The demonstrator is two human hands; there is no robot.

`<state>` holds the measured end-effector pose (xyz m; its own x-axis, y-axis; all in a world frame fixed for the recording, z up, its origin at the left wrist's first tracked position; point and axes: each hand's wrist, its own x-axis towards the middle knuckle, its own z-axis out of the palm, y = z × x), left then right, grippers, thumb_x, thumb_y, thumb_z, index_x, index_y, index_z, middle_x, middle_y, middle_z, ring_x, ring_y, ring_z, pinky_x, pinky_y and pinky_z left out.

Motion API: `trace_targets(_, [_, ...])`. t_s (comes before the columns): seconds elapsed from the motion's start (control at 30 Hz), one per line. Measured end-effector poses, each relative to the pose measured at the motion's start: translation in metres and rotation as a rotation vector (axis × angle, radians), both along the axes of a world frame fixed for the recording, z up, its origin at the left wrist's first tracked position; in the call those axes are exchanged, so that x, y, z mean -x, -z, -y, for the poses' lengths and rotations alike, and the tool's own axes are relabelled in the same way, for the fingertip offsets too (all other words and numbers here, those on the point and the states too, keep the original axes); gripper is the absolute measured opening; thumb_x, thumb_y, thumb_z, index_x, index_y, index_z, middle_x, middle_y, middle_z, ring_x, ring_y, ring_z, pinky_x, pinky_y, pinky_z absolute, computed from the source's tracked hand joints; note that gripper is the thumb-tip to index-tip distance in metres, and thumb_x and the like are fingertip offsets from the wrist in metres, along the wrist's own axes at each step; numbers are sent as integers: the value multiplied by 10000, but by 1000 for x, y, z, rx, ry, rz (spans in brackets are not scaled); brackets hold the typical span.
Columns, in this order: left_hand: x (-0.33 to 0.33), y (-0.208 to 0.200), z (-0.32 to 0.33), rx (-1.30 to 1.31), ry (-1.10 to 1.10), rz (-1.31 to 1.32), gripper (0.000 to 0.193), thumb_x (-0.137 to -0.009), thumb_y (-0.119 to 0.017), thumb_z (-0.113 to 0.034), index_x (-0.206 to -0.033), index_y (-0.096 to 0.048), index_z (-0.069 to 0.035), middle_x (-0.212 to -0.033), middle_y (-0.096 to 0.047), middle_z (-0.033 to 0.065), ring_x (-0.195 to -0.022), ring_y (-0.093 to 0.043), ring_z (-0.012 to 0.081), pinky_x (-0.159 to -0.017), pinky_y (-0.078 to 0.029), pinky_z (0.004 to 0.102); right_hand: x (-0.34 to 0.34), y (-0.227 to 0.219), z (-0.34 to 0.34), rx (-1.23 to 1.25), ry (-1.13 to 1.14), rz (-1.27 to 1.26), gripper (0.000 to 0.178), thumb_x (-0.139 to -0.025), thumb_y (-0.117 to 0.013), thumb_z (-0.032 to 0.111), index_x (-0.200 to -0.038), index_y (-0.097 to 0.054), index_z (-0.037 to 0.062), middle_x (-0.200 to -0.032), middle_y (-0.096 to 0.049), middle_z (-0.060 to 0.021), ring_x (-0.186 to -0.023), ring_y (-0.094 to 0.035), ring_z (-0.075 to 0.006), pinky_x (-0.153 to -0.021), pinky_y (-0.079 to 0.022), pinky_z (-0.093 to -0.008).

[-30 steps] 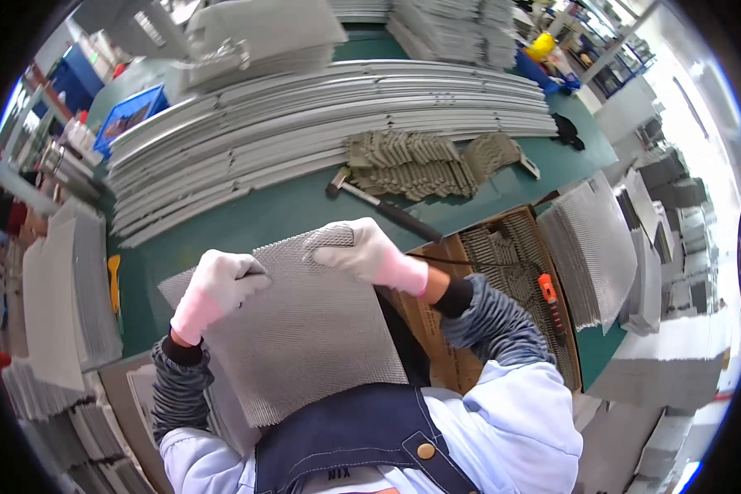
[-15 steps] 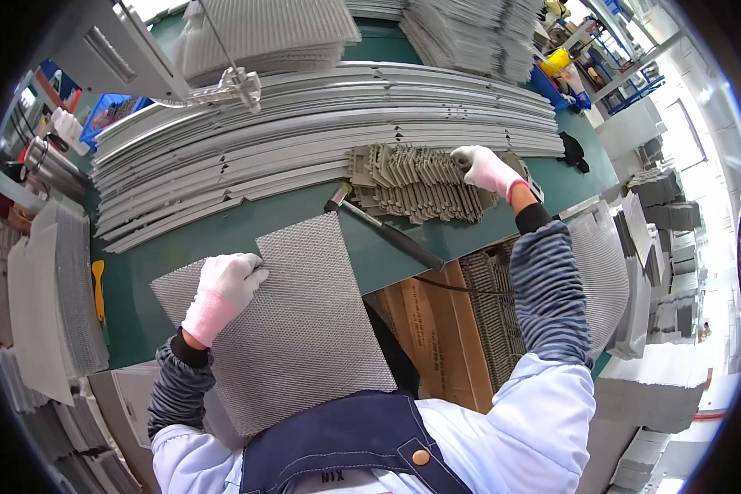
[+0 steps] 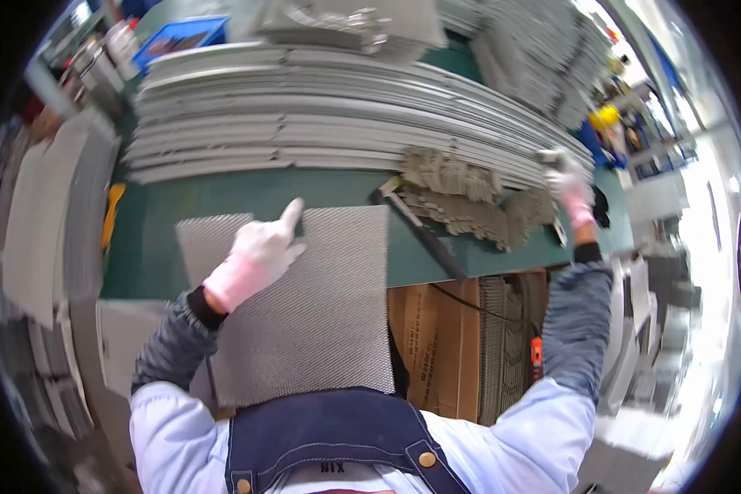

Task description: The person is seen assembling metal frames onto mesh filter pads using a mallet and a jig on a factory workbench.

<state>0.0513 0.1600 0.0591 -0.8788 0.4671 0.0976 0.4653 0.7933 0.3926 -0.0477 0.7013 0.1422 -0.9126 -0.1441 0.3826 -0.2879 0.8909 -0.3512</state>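
A grey metal mesh sheet [image 3: 325, 329] with a notched far edge rests on the front of the green table and reaches to my apron. Over its far part is my left hand [image 3: 259, 251] in a white and pink glove, index finger stretched out and thumb apart, holding nothing. My right hand [image 3: 570, 185], gloved alike, is off to the right beside the ends of long metal strips [image 3: 329, 136]. Motion blurs its fingers, so I cannot make out whether it holds something. Between the hands lies a pile of small grey-beige slotted pieces [image 3: 461, 202].
A hammer [image 3: 424, 230] with a black handle lies right of the sheet. An open cardboard box [image 3: 432, 346] stands below the table edge, with similar pieces [image 3: 494, 354] beside it. Mesh stacks [image 3: 535, 58] fill the back; a yellow scraper [image 3: 114, 210] lies left.
My right hand has moved right, away from the pile of small pieces. My left hand's index finger has straightened from a curled position. The whole view has shifted.
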Motion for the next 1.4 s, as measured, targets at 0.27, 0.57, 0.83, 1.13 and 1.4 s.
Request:
trace_targets(0.27, [-14, 11, -8, 8, 77, -185, 754, -780, -710, -181, -1440, -357, -87, -702, -599, 52, -556, -614, 212, -517, -505, 326, -10, 2, 258, 211, -512, 268, 295, -775, -647, 19, -1068, -635, -14, -951, -662, -115, -851, -645, -219, -793, -514, -316])
trace_targets(0.57, [-17, 18, 4, 98, 30, -205, 636, -808, -663, -193, -1391, -426, -103, -666, -596, 35, -513, -619, 186, -451, -522, 328, 8, 46, 394, 185, -576, 1020, 308, -898, -516, 49, -1183, -518, -68, -931, -633, -111, -692, -619, -159, -594, -537, -283])
trace_targets(0.83, [-8, 24, 8, -60, 171, -195, 477, -809, -662, -162, -1270, -538, -137, -781, -625, 56, -585, -649, 211, -480, -545, 345, 11, 56, 395, 91, -815, 1070, 262, -899, -526, 51, -1146, -566, -29, -837, -614, -54, -650, -564, -95, -582, -502, -261])
trace_targets(1.13, [32, -29, 71, 16, 99, 17, 383, -698, -754, -225, -1009, -663, -19, -886, -667, 117, -759, -652, 324, -678, -518, 407, -2, 24, 387, 10, -727, 1030, 253, -875, -579, 90, -1107, -621, -2, -860, -675, -103, -756, -619, -156, -716, -503, -307])
trace_targets(1.4, [42, -37, 68, -247, 61, 569, 273, -752, -707, -142, -943, -697, 52, -765, -691, 148, -667, -649, 197, -660, -510, 296, -14, 36, 379, 151, -710, 935, 253, -889, -557, 62, -1130, -579, -13, -927, -657, -141, -838, -635, -210, -767, -503, -333])
